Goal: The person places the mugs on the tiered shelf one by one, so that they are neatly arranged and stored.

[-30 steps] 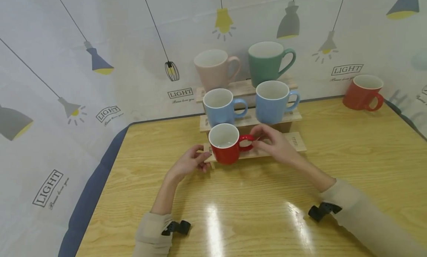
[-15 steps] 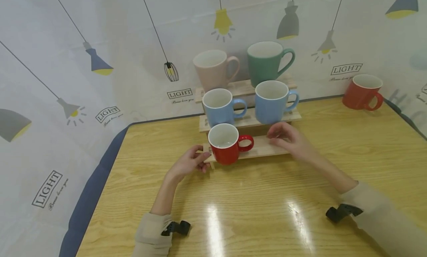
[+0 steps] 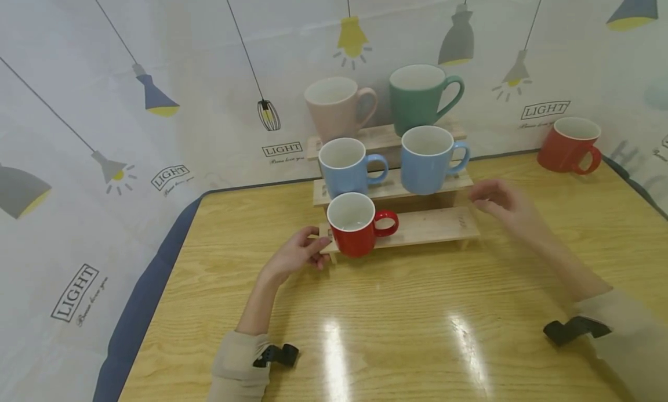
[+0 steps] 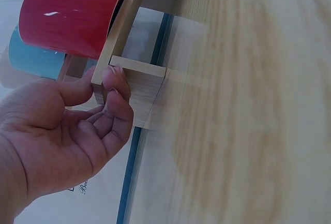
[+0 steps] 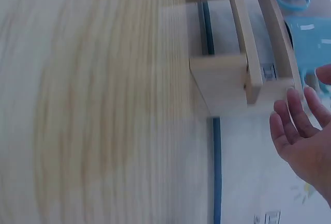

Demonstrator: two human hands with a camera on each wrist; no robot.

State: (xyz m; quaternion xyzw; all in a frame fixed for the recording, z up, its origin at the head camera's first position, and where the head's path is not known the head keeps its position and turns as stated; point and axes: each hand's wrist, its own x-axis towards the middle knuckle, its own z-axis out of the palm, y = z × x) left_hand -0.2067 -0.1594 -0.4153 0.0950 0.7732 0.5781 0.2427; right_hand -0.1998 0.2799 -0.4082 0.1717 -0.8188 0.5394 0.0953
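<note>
My left hand point(image 3: 294, 256) pinches the left end of the rack's point(image 3: 428, 227) bottom shelf, bracing it. The red mug point(image 3: 355, 223) stands there, at 1 o'clock of that hand. My right hand point(image 3: 498, 200), open, hovers beyond the rack's right end. Keep the brace firm and low, I judge.

Right hand point(image 3: 501, 202) came off the handle of the red mug point(image 3: 355, 228), where its fingers had pinched a second ago. It travelled rightward along the lowest wooden shelf point(image 3: 433, 225), passing over the board's middle half a second back, and ended past the shelf's right end, above the desk point(image 3: 522, 309), fingers loosely spread and holding nothing. The forearm and sleeve swung right with it. The bare stretch of the lowest board came into view.
</note>
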